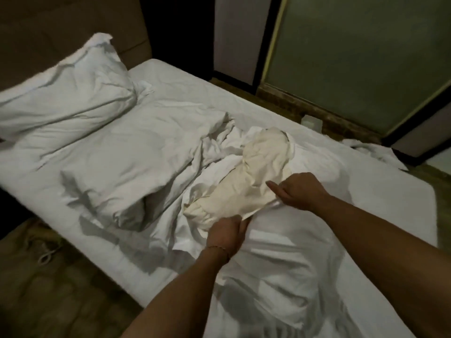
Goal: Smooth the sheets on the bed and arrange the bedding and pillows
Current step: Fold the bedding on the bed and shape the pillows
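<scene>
Fingers of both hands are clamped on the same thing: the cream-coloured bare pillow [256, 176], half out of its white pillowcase [219, 172]. Left hand [227, 234] pinches the pillow's near edge from below, fingers curled round the fabric. Right hand [300, 191] grips the edge further right, with one finger stuck out straight over the cream cloth, the rest folded on it.

Key relation: the pillow lies directly away from my fingers, its long axis running from near-left to far-right across the mattress [170, 69]. Both hands sit on its near long edge; the left is nearer the pillow's low left end. I judge the next move needs a lift or pull along that axis to sort pillow from case.

Two cased pillows [80, 93] are stacked left of it, toward the headboard [61, 28]. Crumpled white sheet [280, 276] lies under my forearms, not yet smoothed.

Hard to read: where the case opening is, since folds cover it. Left fingertips are hidden under cloth. Sheet corner trails off the far right edge onto the floor. Dim light; the floor at left shows a pale cord [46, 254].
</scene>
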The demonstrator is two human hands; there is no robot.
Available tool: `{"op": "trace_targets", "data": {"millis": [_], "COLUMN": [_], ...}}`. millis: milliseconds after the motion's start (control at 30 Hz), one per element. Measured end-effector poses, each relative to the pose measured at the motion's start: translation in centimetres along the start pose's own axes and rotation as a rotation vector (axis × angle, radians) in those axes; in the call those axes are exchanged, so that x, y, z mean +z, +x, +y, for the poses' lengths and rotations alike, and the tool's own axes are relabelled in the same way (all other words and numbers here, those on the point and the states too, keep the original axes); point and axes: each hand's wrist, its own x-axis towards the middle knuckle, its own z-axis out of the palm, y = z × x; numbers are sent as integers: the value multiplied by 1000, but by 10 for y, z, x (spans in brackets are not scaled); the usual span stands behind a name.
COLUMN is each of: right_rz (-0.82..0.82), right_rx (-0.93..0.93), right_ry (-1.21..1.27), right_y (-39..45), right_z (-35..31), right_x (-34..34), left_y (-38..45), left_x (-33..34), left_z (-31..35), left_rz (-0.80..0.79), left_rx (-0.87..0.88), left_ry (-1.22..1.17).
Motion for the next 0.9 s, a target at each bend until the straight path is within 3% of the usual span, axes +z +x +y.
{"op": "trace_targets", "data": {"millis": [200, 367, 700, 900], "right_rz": [148, 191, 89, 158], "right_rx": [-157, -263, -228, -178], "right_ry": [21, 26, -29, -31], "right_y": [55, 98, 203, 262], "right_z": [-32, -80, -132, -143], "right_x": [-57, -78, -28, 13], "left_y": [-8, -16, 52, 101], "left_x": [-68, -104, -136, -139], "left_z": [-13, -53, -149, -183], "left_rz": [285, 341, 218, 132], "left_rx": [-55, -114, -208, -313], "left_ry": [19, 23, 175, 199]}}
